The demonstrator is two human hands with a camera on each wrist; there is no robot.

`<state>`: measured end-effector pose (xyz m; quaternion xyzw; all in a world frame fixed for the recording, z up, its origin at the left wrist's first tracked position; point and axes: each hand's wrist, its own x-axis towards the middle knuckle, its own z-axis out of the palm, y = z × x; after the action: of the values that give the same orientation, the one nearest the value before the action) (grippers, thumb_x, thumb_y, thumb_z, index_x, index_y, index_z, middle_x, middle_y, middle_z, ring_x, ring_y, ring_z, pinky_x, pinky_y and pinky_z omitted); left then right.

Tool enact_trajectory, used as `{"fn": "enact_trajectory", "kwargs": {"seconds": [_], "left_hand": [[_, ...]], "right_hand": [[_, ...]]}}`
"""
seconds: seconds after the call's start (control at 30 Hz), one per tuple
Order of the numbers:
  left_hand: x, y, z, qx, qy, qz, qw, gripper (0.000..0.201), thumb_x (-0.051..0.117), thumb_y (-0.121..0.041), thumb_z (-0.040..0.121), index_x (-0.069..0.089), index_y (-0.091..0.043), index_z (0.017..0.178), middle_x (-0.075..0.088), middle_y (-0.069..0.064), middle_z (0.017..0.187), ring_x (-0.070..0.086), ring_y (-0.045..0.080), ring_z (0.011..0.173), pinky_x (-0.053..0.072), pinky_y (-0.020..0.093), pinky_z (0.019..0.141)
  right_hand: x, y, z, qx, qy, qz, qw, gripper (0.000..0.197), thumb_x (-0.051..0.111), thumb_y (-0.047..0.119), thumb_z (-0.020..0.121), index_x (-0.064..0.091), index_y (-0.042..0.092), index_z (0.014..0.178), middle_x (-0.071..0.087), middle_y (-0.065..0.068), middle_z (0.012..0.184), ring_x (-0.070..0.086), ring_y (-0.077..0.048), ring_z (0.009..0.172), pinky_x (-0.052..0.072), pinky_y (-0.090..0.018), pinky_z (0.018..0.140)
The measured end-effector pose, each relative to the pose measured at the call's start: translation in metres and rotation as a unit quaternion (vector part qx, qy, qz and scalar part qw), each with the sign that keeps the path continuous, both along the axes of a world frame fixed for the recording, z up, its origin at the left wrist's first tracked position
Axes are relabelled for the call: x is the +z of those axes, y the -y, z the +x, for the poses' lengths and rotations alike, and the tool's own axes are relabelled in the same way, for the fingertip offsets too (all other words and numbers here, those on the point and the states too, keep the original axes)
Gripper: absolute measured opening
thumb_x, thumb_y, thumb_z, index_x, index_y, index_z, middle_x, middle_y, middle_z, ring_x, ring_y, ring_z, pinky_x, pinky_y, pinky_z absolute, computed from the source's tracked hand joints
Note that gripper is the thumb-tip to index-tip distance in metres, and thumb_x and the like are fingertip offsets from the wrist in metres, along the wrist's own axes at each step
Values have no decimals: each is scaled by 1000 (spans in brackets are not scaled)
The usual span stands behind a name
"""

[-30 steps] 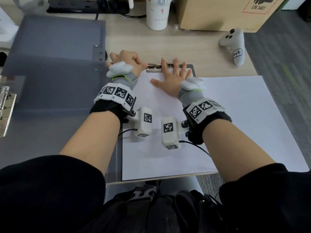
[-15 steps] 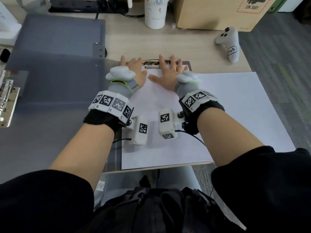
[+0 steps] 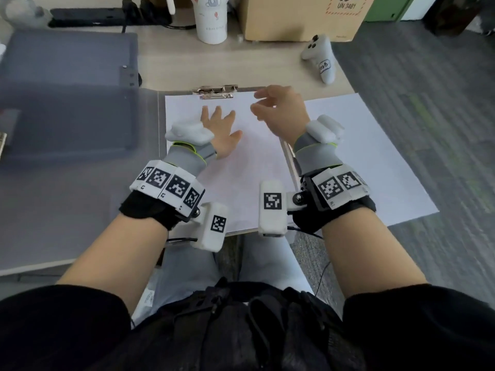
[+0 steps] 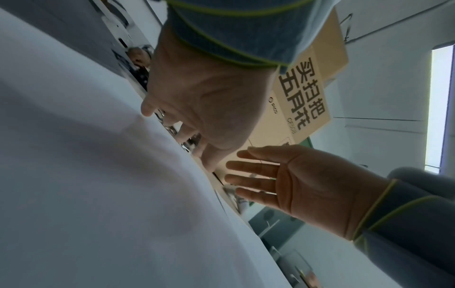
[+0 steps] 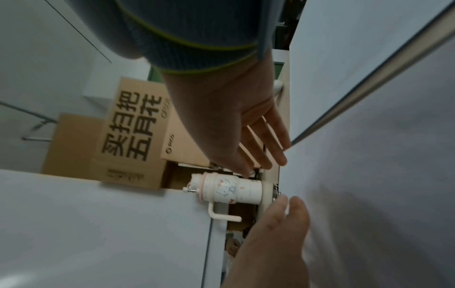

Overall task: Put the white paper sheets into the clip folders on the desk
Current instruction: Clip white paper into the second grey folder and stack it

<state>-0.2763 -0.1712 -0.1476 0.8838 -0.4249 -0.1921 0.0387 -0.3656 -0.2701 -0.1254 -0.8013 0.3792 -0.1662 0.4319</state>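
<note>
A smooth white paper sheet (image 3: 235, 167) lies flat in the open clip folder (image 3: 160, 129), its far edge tucked under the shiny metal clip (image 3: 215, 91) at the far end of the board. The left hand (image 3: 219, 129) rests palm-down on the sheet, fingers straight and spread, gripping nothing. The right hand (image 3: 281, 108) hangs above the sheet's far right corner, off the paper, fingers loosely extended with the thumb apart, holding nothing; the left wrist view shows its palm bare (image 4: 315, 187). To the right of the folder lies a stack of loose white sheets (image 3: 375, 162), its near right corner overhanging the desk edge above grey carpet. The folder's translucent grey plastic cover (image 3: 80, 183) is folded open to the left, matte and flat, and a second grey clip folder (image 3: 69, 62) lies closed beyond it on the far left. On the pale wood-grain desk (image 3: 174, 68) stand a white cylindrical cup (image 3: 211, 20) with small cartoon prints and a brown cardboard box (image 3: 294, 17) along the far edge, with a white moulded handheld controller (image 3: 321, 57) lying to the right of them. A black power strip (image 3: 107, 16) runs along the far left.
</note>
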Motion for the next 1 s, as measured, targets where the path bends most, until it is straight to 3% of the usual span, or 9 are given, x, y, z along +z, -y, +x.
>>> {"fn": "enact_trajectory", "kwargs": {"seconds": [0.17,0.3,0.4,0.5,0.63,0.73,0.8,0.87,1.0], "left_hand": [[11,9,-51,-73,-28,1,997,55,29,-31,102,11,-14,150,5,14,159,2,31,147,6,34,116],[-5,27,-78,-101,-10,-7,995,63,35,-41,98,9,-17,150,11,14,157,5,33,146,9,46,114],[-18,36,-90,-100,13,17,995,68,39,-52,92,13,-25,148,6,8,159,0,34,146,11,57,113],[-22,38,-95,-115,8,47,992,73,36,-56,91,5,-25,150,-8,4,160,-11,33,146,5,59,114],[-24,37,-99,-111,16,31,993,74,34,-58,91,3,-26,150,-9,1,160,-13,31,147,2,59,114],[-24,37,-98,-109,6,26,994,74,35,-58,91,1,-27,150,-11,-1,160,-15,30,146,-1,59,114],[-24,37,-98,-105,-1,22,994,75,36,-58,91,1,-27,150,-11,-2,160,-16,29,146,-2,59,114],[-24,37,-98,-104,-4,20,994,76,36,-58,91,0,-26,150,-10,-3,160,-16,28,146,-3,59,115],[-24,38,-97,-92,-5,23,995,79,36,-57,91,-3,-21,150,-11,-4,159,-16,26,147,-3,58,115]], "right_hand": [[0,0,-57,-50,-21,-5,999,26,61,19,78,67,13,103,70,-4,87,69,-27,85,56,-44,83],[-3,4,-97,-106,-36,-3,994,26,61,20,80,66,13,104,70,-4,86,70,-25,79,57,-41,80],[-10,14,-125,-161,-67,-30,984,27,61,19,80,66,15,107,70,-2,94,67,-24,92,54,-32,84],[-18,28,-149,-205,-142,-85,965,37,60,22,84,60,19,120,64,-2,119,56,-21,113,43,-26,82],[-29,43,-173,-233,-260,-139,927,53,57,34,86,44,17,135,46,-10,137,34,-29,131,35,-40,99],[-35,49,-181,-239,-316,-108,912,69,55,53,84,35,16,139,38,-10,145,24,-30,139,22,-55,111],[-36,52,-183,-252,-328,-78,907,78,56,60,81,35,13,139,37,-10,145,26,-30,139,16,-58,112],[-34,55,-185,-272,-305,-81,909,78,63,59,76,42,9,133,39,-12,139,33,-31,133,24,-52,109],[-30,59,-192,-297,-210,-95,927,55,69,31,78,48,6,122,47,-13,129,48,-33,118,44,-43,92]]}}
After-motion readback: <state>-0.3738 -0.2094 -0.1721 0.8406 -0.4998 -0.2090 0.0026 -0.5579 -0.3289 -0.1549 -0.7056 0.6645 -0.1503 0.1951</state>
